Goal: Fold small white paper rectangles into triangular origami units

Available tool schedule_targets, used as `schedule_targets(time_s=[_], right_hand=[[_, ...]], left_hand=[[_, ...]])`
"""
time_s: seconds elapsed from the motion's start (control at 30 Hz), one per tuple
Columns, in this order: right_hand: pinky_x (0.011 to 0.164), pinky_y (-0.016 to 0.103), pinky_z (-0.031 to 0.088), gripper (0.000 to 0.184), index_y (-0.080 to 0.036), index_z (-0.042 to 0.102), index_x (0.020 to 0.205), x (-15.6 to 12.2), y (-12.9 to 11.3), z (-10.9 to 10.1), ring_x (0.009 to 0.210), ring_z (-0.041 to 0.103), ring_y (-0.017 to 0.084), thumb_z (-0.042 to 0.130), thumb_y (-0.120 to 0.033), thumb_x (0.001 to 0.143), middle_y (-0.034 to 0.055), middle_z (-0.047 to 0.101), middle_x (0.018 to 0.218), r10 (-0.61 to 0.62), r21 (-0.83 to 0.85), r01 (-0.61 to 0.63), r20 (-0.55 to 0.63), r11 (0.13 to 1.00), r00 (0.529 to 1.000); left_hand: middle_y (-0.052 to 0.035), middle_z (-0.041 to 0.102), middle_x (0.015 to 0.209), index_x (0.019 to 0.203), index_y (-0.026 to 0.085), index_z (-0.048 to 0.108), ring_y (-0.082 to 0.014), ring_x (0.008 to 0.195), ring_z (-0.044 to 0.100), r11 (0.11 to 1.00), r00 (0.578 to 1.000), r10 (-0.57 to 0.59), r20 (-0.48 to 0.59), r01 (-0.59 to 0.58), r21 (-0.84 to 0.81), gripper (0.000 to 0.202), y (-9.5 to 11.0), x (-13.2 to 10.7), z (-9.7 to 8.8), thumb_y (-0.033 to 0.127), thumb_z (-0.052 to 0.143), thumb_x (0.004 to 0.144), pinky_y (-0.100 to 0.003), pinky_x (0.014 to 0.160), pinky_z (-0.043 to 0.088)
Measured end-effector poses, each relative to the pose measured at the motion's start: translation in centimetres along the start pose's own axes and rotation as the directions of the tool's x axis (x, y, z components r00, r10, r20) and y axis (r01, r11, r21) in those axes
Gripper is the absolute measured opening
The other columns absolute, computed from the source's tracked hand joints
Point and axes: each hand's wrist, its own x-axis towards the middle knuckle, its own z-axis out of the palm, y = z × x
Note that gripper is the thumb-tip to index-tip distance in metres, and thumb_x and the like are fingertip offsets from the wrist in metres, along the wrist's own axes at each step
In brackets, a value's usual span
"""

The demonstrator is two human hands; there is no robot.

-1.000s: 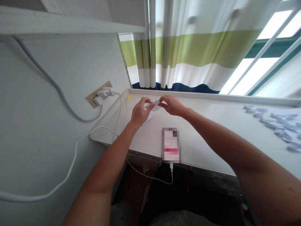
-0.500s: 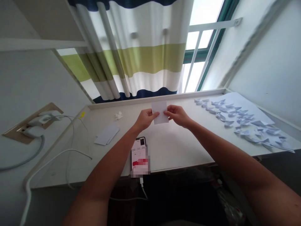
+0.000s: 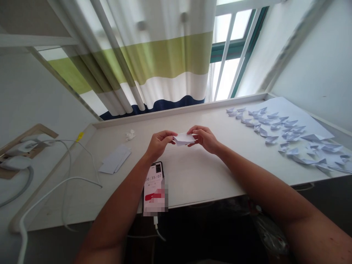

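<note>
Both my hands hold one small white paper slip (image 3: 183, 139) above the white desk (image 3: 198, 172). My left hand (image 3: 160, 143) pinches its left end and my right hand (image 3: 204, 138) pinches its right end. The slip is bent over into a fold between them. A small stack of white paper slips (image 3: 114, 163) lies flat on the desk to the left of my left hand.
A phone (image 3: 154, 185) showing a timer lies at the desk's front edge with a cable plugged in. Several folded paper pieces (image 3: 280, 128) are spread on a white sheet at the right. A crumpled scrap (image 3: 130, 134) lies near the curtain (image 3: 154, 69). White cables (image 3: 63, 176) run to a wall socket (image 3: 19, 148) at the left.
My view swung from the desk's left end to its middle. The slip, first picked up at the stack and held flat upright, is now bent over into a fold between both hands.
</note>
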Motion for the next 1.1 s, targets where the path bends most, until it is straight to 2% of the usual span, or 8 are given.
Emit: schedule_targets(time_s=[0.13,0.27,0.37,0.57,0.67,0.87,0.97,1.1], right_hand=[[0.06,0.032,0.064,0.047,-0.02,0.065,0.086,-0.2,0.1,-0.2,0.071,0.072,0.019,0.094,-0.056,0.075,0.0006,0.072,0.078,-0.018,-0.046,0.019,0.019,0.999,1.0],[0.059,0.028,0.054,0.048,-0.02,0.074,0.106,-0.3,0.3,-0.2,0.069,0.068,0.016,0.094,-0.053,0.077,0.0006,0.075,0.079,-0.058,-0.161,0.069,0.07,0.985,0.996],[0.067,0.03,0.053,0.042,-0.017,0.08,0.096,-0.4,0.3,-0.1,0.077,0.069,0.017,0.093,-0.052,0.077,0.0055,0.079,0.087,-0.059,-0.234,0.089,0.132,0.968,0.99],[0.071,0.032,0.053,0.048,-0.017,0.078,0.088,-0.2,0.6,0.3,0.079,0.068,0.019,0.096,-0.058,0.071,0.0052,0.078,0.087,-0.089,-0.174,0.092,0.025,0.98,0.996],[0.071,0.031,0.054,0.051,-0.018,0.074,0.088,0.0,0.8,0.4,0.078,0.068,0.017,0.097,-0.06,0.069,0.0041,0.077,0.087,-0.086,-0.115,0.083,-0.027,0.99,0.996],[0.073,0.034,0.058,0.053,-0.02,0.066,0.086,0.0,0.7,0.5,0.078,0.072,0.019,0.099,-0.057,0.067,0.0021,0.077,0.084,-0.032,-0.004,0.032,-0.017,0.999,0.999],[0.076,0.035,0.06,0.051,-0.019,0.071,0.088,-0.2,0.5,0.6,0.081,0.072,0.019,0.098,-0.058,0.069,0.0031,0.079,0.088,-0.033,-0.041,0.033,-0.011,0.999,0.999],[0.077,0.036,0.062,0.052,-0.018,0.076,0.086,-0.2,0.4,0.7,0.08,0.07,0.019,0.093,-0.066,0.072,0.0034,0.077,0.085,-0.046,-0.08,0.044,-0.02,0.996,0.999]], left_hand=[[-0.0055,0.078,0.084,0.093,0.017,0.083,-0.0177,0.078,0.07,1.0,1.0,0.011,0.017,-0.011,0.002,0.027,-0.1,-0.2,0.4,0.041,0.088,0.08,-0.033,0.075,0.06],[-0.0016,0.074,0.079,0.107,0.017,0.079,-0.0161,0.073,0.069,1.0,0.998,0.029,0.052,-0.03,0.008,0.042,-0.3,-0.4,1.1,0.038,0.094,0.075,-0.032,0.071,0.059],[-0.0021,0.076,0.079,0.114,0.017,0.077,-0.0159,0.072,0.07,0.999,0.997,-0.004,0.072,0.001,0.033,0.045,-0.1,-0.7,1.3,0.038,0.093,0.078,-0.031,0.07,0.058],[-0.0068,0.079,0.086,0.091,0.015,0.078,-0.0171,0.074,0.069,0.996,0.996,-0.07,0.063,0.066,0.057,0.041,-0.4,-0.4,0.9,0.048,0.096,0.073,-0.031,0.068,0.054],[-0.0071,0.08,0.089,0.097,0.016,0.079,-0.0183,0.078,0.071,0.995,0.993,-0.074,0.097,0.067,0.069,0.043,-0.7,-0.4,0.9,0.048,0.097,0.072,-0.031,0.072,0.055],[-0.0071,0.08,0.083,0.088,0.017,0.078,-0.0201,0.078,0.072,0.994,0.998,-0.032,0.051,0.026,0.106,0.037,-0.7,-0.5,1.1,0.052,0.09,0.08,-0.033,0.074,0.055],[-0.0064,0.079,0.081,0.086,0.018,0.079,-0.0198,0.076,0.071,0.989,0.999,-0.005,0.041,-0.001,0.146,0.034,-0.8,-0.4,1.0,0.052,0.085,0.084,-0.034,0.074,0.055],[-0.0064,0.079,0.082,0.084,0.019,0.08,-0.0209,0.078,0.072,0.984,0.995,0.003,0.104,-0.021,0.179,0.034,-0.8,-0.4,0.9,0.053,0.082,0.087,-0.035,0.077,0.058]])
